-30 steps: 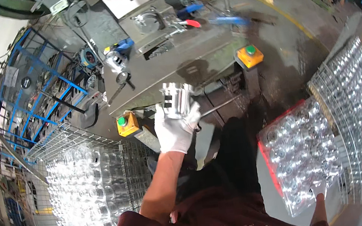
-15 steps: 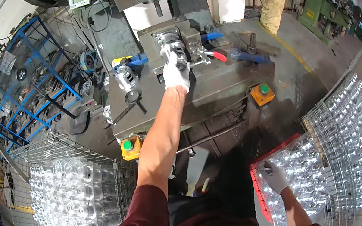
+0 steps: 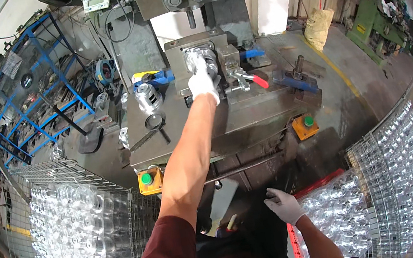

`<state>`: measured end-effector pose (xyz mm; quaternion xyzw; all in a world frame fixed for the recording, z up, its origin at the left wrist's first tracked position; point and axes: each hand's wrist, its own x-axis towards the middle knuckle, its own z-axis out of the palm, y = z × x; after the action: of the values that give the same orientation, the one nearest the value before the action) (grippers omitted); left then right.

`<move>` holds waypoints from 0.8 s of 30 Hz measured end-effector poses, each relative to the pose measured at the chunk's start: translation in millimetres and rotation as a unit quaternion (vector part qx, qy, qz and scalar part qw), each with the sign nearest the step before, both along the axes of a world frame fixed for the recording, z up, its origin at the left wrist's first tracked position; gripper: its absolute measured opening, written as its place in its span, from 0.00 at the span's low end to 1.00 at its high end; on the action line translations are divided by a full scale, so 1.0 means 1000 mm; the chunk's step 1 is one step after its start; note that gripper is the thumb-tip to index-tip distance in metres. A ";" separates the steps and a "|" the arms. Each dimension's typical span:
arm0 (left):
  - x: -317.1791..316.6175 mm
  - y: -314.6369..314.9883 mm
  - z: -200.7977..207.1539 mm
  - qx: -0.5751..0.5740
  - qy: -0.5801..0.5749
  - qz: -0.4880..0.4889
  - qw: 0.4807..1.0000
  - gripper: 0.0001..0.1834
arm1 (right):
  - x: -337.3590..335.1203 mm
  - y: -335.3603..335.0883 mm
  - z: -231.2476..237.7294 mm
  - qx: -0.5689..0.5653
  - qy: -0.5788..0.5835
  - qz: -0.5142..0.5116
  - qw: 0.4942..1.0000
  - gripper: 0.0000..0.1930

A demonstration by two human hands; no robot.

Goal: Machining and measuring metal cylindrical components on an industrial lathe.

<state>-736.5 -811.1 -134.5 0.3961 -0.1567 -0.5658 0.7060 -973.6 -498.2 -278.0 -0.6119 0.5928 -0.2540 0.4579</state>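
Observation:
My left hand (image 3: 202,85), in a white glove, reaches forward to the press and grips a silver cylindrical metal housing (image 3: 208,56). That housing sits against the steel fixture block (image 3: 175,54), under the press's punch (image 3: 191,20). Its lower side is partly covered by my fingers. A toggle clamp with a red handle (image 3: 260,81) is just right of the hand. My right hand (image 3: 284,206), also gloved, hovers beside the red crate's (image 3: 326,181) near-left corner, fingers stretched apart and nothing in them. Another similar housing (image 3: 148,97) stands on the press table, left of the fixture.
Green push buttons on yellow boxes (image 3: 150,181) (image 3: 305,126) flank the table's front edge. Wire cages (image 3: 71,168) (image 3: 379,178) with bagged or stacked silver parts stand at both sides. A round-headed dark tool (image 3: 154,121) lies on the table. Behind stands a yellow sack (image 3: 319,28).
My right hand has lifted off the parts in the red crate and moved left and up. My left hand stays on the housing, now pushed slightly farther into the fixture. The view has shifted slightly.

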 end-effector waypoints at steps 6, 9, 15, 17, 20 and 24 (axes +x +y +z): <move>0.014 -0.026 -0.003 -0.014 0.071 -0.046 0.996 0.18 | 0.010 -0.029 0.024 -0.160 0.059 0.002 0.985 0.23; 0.009 -0.016 0.001 -0.008 0.070 -0.048 0.996 0.19 | 0.019 -0.060 0.049 -0.190 -0.070 -0.061 0.977 0.21; 0.018 -0.025 0.006 -0.025 0.134 -0.137 0.981 0.22 | 0.031 -0.090 0.090 -0.198 -0.127 -0.068 0.970 0.19; 0.017 -0.024 0.005 -0.018 0.122 -0.116 0.986 0.21 | 0.034 -0.091 0.090 -0.180 -0.144 -0.069 0.970 0.19; 0.009 -0.001 0.011 -0.018 0.088 -0.108 0.990 0.18 | 0.027 -0.082 0.069 -0.160 -0.150 -0.073 0.973 0.18; 0.026 -0.019 0.005 -0.061 0.147 -0.172 0.972 0.19 | 0.020 -0.093 0.047 -0.077 -0.197 -0.091 0.973 0.17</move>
<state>-710.3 -830.4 -129.1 0.2318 -0.1510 -0.7199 0.6365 -953.5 -591.1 -231.2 -0.5268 0.5230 -0.4549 0.4919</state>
